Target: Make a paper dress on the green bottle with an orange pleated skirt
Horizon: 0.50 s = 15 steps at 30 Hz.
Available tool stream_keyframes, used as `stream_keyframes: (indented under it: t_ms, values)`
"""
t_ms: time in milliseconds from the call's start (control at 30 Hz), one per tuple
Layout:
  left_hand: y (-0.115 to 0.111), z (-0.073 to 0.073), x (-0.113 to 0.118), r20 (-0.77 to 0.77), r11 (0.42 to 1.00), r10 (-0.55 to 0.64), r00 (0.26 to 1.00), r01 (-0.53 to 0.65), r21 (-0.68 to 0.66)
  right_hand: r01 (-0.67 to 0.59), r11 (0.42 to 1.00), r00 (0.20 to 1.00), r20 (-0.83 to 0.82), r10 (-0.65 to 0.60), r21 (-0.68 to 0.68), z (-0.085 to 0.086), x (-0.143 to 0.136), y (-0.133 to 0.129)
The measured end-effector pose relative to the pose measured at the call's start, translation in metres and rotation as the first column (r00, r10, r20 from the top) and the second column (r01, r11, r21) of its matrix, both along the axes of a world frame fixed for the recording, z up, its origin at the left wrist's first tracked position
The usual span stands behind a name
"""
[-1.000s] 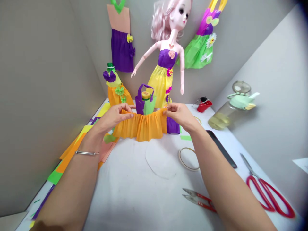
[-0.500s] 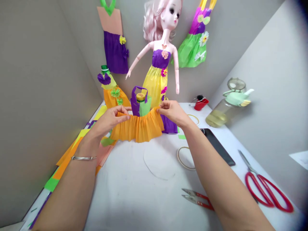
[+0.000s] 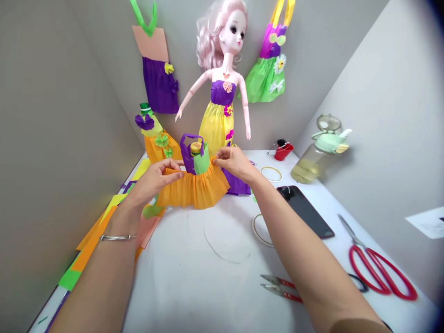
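An orange gathered skirt (image 3: 199, 190) is stretched between my two hands, its pleats hanging down to the front. My left hand (image 3: 157, 178) pinches the upper left edge between thumb and fingers. At the upper right edge, my right hand (image 3: 234, 162) pinches the cloth in the same way. Just behind the skirt stands a small bottle with a yellow cap (image 3: 196, 148), dressed in a purple and green top (image 3: 201, 163) with purple straps. The skirt hides the lower part of this bottle.
A doll (image 3: 222, 92) in a purple and yellow dress stands behind. To the right are a black phone (image 3: 307, 212), red-handled scissors (image 3: 378, 273), thread snips (image 3: 280, 287), tape rolls (image 3: 271, 174) and a drink bottle (image 3: 314, 157). Coloured sheets (image 3: 93, 236) lie along the left.
The whole view has shifted a little, with the scene now slightly left and lower. Both hands still hold the skirt's upper edge in front of the small bottle.
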<state>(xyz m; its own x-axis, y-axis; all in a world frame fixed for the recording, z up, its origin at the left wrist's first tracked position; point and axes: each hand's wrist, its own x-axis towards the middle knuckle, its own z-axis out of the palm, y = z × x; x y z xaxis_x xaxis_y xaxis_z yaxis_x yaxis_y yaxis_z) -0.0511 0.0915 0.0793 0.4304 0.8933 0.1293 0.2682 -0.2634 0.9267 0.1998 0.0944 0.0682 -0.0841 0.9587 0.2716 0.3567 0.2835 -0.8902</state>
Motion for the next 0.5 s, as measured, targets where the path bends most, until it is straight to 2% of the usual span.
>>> stream_keyframes:
  t_ms: [200,500]
  values:
    - [-0.003,0.003,0.003,-0.016,1.000,0.020,1.000,-0.020,0.000,-0.007,1.000,1.000,0.010,0.007,0.007,-0.007,0.000,0.000]
    - [-0.002,-0.001,0.004,-0.010,0.999,0.042,0.999,-0.042,0.002,0.000,0.999,1.000,0.002,0.000,0.039,-0.015,-0.003,0.006]
